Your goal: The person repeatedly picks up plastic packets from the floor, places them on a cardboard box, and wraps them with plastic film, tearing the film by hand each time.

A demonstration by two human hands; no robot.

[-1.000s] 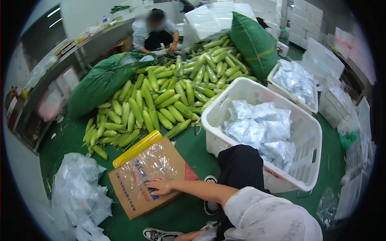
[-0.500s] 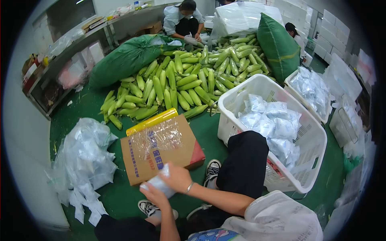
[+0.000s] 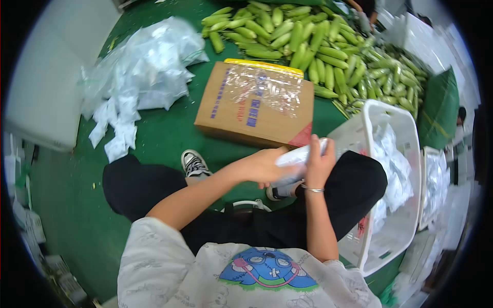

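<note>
Between my two hands is a white ice pack [image 3: 300,158], blurred by motion and bundled into a thick, elongated shape. My left hand [image 3: 268,166] is closed on its near left side. My right hand [image 3: 320,160], with a bangle on the wrist, grips the right end from above. Both hands are over my lap, just in front of the cardboard box [image 3: 215,113]. Clear film covers part of the box top. A yellow roll [image 3: 267,66] lies along its far edge.
A white basket [image 3: 365,205] of white packs [image 3: 393,169] stands by my right knee, another basket beyond it. At left lies a plastic bag [image 3: 159,61] with strips of packs [image 3: 120,128] spilling out. Corn [image 3: 308,41] is heaped ahead, near a green sack [image 3: 439,102].
My view has tipped down and swung left. My hands, still on the ice pack, now appear further right in view, nearer my right knee, with the pack turned between them.
</note>
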